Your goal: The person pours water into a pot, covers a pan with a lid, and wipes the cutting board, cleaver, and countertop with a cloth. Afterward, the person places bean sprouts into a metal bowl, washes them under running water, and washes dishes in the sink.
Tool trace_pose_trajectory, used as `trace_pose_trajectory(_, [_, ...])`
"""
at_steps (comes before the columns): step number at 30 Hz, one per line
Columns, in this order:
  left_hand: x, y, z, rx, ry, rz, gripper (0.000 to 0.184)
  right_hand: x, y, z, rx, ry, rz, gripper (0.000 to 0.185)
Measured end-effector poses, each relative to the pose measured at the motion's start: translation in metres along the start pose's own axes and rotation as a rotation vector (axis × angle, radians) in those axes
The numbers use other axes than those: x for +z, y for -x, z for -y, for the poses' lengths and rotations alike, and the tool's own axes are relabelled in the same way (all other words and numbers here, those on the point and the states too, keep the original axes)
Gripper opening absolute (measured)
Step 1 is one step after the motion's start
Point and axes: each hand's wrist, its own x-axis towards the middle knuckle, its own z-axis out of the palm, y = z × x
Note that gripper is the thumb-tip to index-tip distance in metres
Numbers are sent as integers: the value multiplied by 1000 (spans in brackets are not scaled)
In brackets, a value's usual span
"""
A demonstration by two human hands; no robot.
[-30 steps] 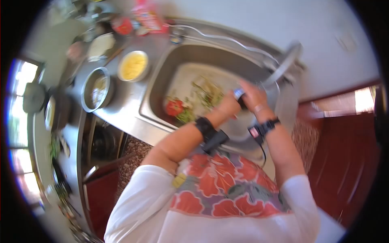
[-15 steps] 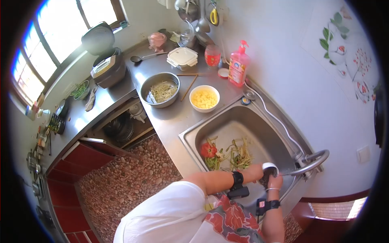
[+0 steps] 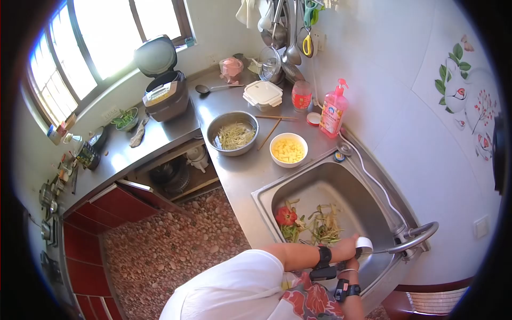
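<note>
My left hand point(image 3: 345, 248) is closed round a small white cup point(image 3: 364, 244) at the faucet end of the steel sink point(image 3: 368, 202). Just below it is my right hand point(image 3: 351, 264), close against the left one, its fingers mostly hidden. The curved faucet point(image 3: 418, 237) points toward the cup, and a thin line like water shows at its mouth. Green and pale vegetable scraps point(image 3: 326, 226) lie on the sink floor, with a red piece point(image 3: 286, 215) beside them.
Left of the sink, the counter point(image 3: 234, 184) holds a white bowl of yellow cubes point(image 3: 288, 150), a metal bowl of pale shreds point(image 3: 233, 134), chopsticks point(image 3: 269, 133), a lidded container point(image 3: 263, 94) and a pink soap bottle point(image 3: 333, 112). An open rice cooker point(image 3: 166, 96) stands farther left.
The camera view has swung far to the left since the oldest frame. The white cup has turned in my left hand, and my right hand has dropped lower beside it.
</note>
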Motion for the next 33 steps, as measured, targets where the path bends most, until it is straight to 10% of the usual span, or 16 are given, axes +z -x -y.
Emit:
trace_pose_trajectory(5, [13, -9, 34, -1, -90, -14, 40, -2, 43, 50, -32, 223, 144, 21])
trace_pose_trajectory(9, [-7, 10, -3, -373, 432, 198, 49, 21, 32, 39, -868, 690, 23, 22])
trace_pose_trajectory(13, [0, -7, 37, -149, 427, 344, 49, 15, 62, 67, -1009, 1609, 390, 21])
trace_pose_trajectory(16, [-6, -11, 25, -134, 448, 316, 50, 25, 57, 70, -1089, 1359, 69, 19])
trace_pose_trajectory(18, [-26, -5, -1, -375, 563, 456, 58, 35, 48, 66, -1081, 1049, 115, 18])
trace_pose_trajectory(20, [-32, -19, 23, 481, -241, 650, 42, 22, 34, 53, -891, 1059, 312, 22])
trace_pose_trajectory(23, [-8, -17, 46, 623, -389, 542, 49, 21, 52, 62, -751, 1529, 481, 27])
trace_pose_trajectory(25, [-14, 20, 7, -206, -9, 293, 56, 38, 79, 65, -677, 1816, 484, 27])
trace_pose_trajectory(30, [2, -15, 61, 512, -438, -173, 36, -13, 71, 38, -505, 2050, 346, 20])
trace_pose_trajectory(33, [-15, -10, 35, 76, -125, 47, 41, -45, 58, 32, -446, 1456, 291, 69])
